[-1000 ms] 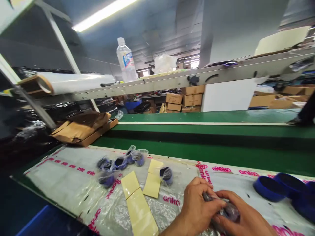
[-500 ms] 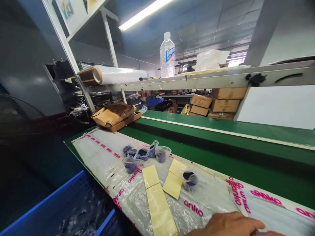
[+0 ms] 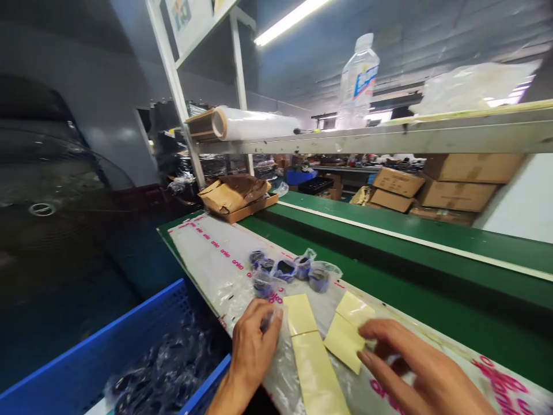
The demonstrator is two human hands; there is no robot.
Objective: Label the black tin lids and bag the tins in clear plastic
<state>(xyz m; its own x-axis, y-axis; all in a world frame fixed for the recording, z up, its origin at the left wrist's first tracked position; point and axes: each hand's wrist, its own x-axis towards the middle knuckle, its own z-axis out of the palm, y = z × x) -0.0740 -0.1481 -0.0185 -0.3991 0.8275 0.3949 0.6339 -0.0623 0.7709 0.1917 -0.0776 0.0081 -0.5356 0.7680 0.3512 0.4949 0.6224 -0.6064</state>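
Your left hand (image 3: 254, 346) is curled closed at the near edge of the bench (image 3: 302, 242), its fingers and thumb pinching the top of a clear bag (image 3: 280, 366), which hangs down beside the yellow strips (image 3: 317, 374). You can't tell from this view whether anything is inside it. Your right hand (image 3: 419, 369) is open, with its fingers spread at the other strips (image 3: 345, 340), though it's hard to tell whether they touch. Beyond both hands, five or so small bags (image 3: 285, 270) of round dark-blue items sit bunched on a printed plastic sheet (image 3: 207, 253), toward the bench's far edge. The main risk is the slippery film: if your pinch loosens, the bag could slide off the near edge and into the blue crate (image 3: 129, 314) below, where it would be hard to pick out from the plastic-wrapped contents. The strips lie loose on crinkled plastic, so a brush from your spread fingers or the trailing bag could knock them askew. Tugging the sheet could also set the rounded bags rolling.
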